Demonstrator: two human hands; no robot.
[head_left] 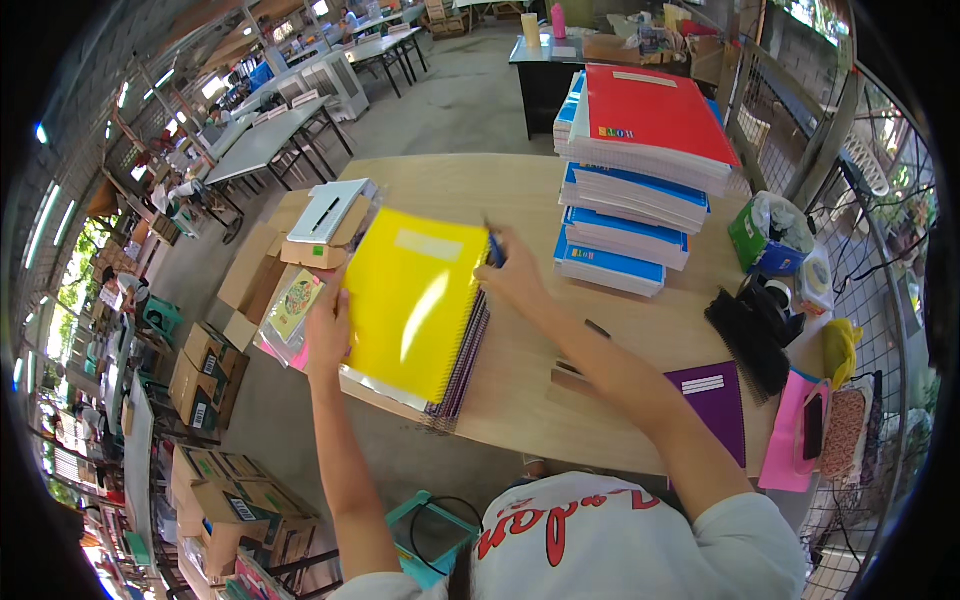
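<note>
**A:** Head view: your left hand is gripping the left edge of the yellow notebook, fingers curled over the cover and thumb hidden underneath. That notebook is lying on top of a small pile of spiral notebooks at the front left part of the wooden desk, partly hanging over the desk's near edge.

**B:** And the right one?

**A:** Your right hand is sitting at the yellow notebook's upper right corner, fingers pinched together on a blue pen. The tip is hidden, so I can't tell if it's touching the cover.

**B:** What else are you seeing around there?

**A:** Just right of your right hand a tall stack of blue notebooks is standing, with a red notebook on top. A purple notebook is lying near the front right edge, under your right forearm. Beside it there's a black comb-like thing, and a pink pouch is sitting at the far right. A green box is sitting behind those. Left of the yellow notebook a white box is resting on open cardboard boxes, and a clear bag with colourful packs is sitting right next to your left hand.
</note>
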